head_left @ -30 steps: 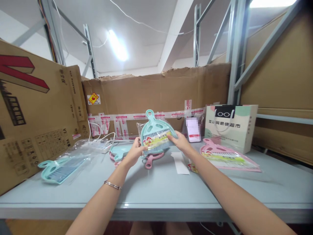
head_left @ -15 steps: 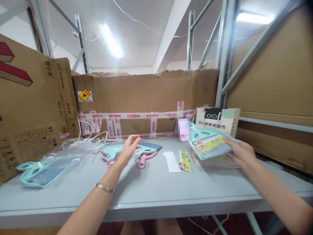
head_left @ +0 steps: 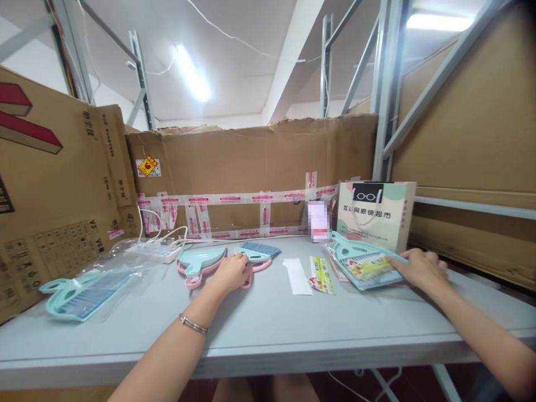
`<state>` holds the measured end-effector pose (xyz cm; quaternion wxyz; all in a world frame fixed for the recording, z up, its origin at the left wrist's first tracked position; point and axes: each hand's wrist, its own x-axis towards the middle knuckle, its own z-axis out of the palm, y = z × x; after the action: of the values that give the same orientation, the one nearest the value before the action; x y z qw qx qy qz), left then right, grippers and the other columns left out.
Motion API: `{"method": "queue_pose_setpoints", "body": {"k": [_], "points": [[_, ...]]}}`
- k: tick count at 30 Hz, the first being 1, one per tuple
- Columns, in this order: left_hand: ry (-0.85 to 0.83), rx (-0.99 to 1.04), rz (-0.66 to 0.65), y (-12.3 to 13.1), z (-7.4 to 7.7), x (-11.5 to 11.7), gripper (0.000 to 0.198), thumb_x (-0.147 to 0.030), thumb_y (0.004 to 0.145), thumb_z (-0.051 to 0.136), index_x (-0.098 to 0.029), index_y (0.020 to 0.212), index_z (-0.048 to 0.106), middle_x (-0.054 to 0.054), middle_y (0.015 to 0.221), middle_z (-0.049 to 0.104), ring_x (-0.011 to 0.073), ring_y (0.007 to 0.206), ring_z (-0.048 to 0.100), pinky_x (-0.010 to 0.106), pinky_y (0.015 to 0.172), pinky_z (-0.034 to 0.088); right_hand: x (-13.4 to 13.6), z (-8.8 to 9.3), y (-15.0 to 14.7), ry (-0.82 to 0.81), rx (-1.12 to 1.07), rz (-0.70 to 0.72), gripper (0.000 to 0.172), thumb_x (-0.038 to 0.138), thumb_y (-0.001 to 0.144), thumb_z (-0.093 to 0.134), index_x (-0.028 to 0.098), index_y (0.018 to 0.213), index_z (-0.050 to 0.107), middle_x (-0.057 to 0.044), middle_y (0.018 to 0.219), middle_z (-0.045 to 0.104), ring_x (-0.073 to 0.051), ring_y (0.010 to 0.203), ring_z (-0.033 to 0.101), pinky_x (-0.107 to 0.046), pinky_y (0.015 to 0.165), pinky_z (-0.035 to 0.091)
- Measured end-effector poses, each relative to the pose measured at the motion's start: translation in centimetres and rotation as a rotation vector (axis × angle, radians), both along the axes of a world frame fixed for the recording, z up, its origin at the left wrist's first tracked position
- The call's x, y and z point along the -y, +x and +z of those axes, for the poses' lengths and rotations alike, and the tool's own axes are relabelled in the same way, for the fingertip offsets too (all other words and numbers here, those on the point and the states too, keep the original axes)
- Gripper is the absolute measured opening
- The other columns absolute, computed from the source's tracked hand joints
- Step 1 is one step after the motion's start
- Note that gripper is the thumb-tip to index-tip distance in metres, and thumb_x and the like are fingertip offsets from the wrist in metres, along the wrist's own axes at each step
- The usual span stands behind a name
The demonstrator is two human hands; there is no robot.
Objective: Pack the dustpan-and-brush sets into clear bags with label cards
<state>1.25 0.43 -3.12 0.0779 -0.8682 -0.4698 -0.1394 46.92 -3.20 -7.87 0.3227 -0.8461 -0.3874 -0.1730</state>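
Observation:
My left hand (head_left: 233,273) reaches over the table, its fingers curled on the handle end of a mint hand brush (head_left: 260,252) with blue bristles. That brush lies across a pink brush (head_left: 260,266). Just left of it a mint dustpan (head_left: 201,259) rests on a pink dustpan (head_left: 195,280). On the right my right hand (head_left: 425,272) grips the edge of a mint dustpan-and-brush set (head_left: 363,265) with a colourful card on it. This set lies on a pink set (head_left: 338,269), mostly covered.
A bagged mint dustpan set (head_left: 86,293) lies at the left, near a white power strip (head_left: 161,251) with cables. A white card (head_left: 297,277) and a printed card (head_left: 321,275) lie mid-table. Behind stand a paper bag (head_left: 372,218) and a taped cardboard box (head_left: 251,162).
My right hand has lowered the mint dustpan-and-brush set onto the pink one. My left hand has come down to the handle of the mint brush.

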Motion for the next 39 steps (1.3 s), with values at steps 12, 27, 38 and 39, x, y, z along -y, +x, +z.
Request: {"method": "queue_pose_setpoints", "body": {"k": [12, 27, 38, 39], "points": [[0.143, -0.033, 0.182, 0.0, 1.2, -0.8, 0.028, -0.006, 0.077, 0.040, -0.013, 0.091, 0.064, 0.014, 0.093, 0.063, 0.0250, 0.089, 0.059, 0.035, 0.076, 0.041, 0.0, 4.9, -8.1, 0.275, 0.202, 0.280, 0.029, 0.037, 0.076, 0.048, 0.019, 0.097, 0.055, -0.018, 0.105, 0.052, -0.033, 0.101, 0.044, -0.043, 0.081, 0.036], [0.232, 0.722, -0.445, -0.4, 2.7, 0.2, 0.024, -0.007, 0.076, 0.049, -0.022, 0.069, 0.067, 0.004, 0.096, 0.062, 0.0166, 0.094, 0.057, 0.033, 0.087, 0.042, -3.9, 10.8, -25.4, -0.531, -0.332, 1.537, 0.050, 0.050, 0.060, 0.071, 0.019, 0.098, 0.063, -0.004, 0.096, 0.064, -0.020, 0.089, 0.057, -0.028, 0.075, 0.042], [-0.094, 0.083, 0.628, -6.4, 4.1, 0.3, 0.043, -0.056, 0.071, 0.048, -0.015, 0.067, 0.062, 0.016, 0.071, 0.067, 0.0294, 0.074, 0.062, 0.040, 0.073, 0.043, -4.8, 7.8, -22.8, -0.003, -0.841, 1.385, 0.044, 0.055, 0.059, 0.068, 0.016, 0.077, 0.059, 0.002, 0.064, 0.055, -0.011, 0.058, 0.047, -0.024, 0.057, 0.034], [-0.159, 0.060, 0.632, -6.3, 3.9, 0.4, 0.049, -0.061, 0.071, 0.044, -0.016, 0.058, 0.059, 0.014, 0.061, 0.065, 0.0277, 0.066, 0.062, 0.039, 0.070, 0.043, -4.9, 7.8, -23.0, 0.010, -0.855, 1.369, 0.044, 0.055, 0.058, 0.068, 0.016, 0.075, 0.059, 0.002, 0.063, 0.055, -0.011, 0.058, 0.047, -0.024, 0.057, 0.034]]}}
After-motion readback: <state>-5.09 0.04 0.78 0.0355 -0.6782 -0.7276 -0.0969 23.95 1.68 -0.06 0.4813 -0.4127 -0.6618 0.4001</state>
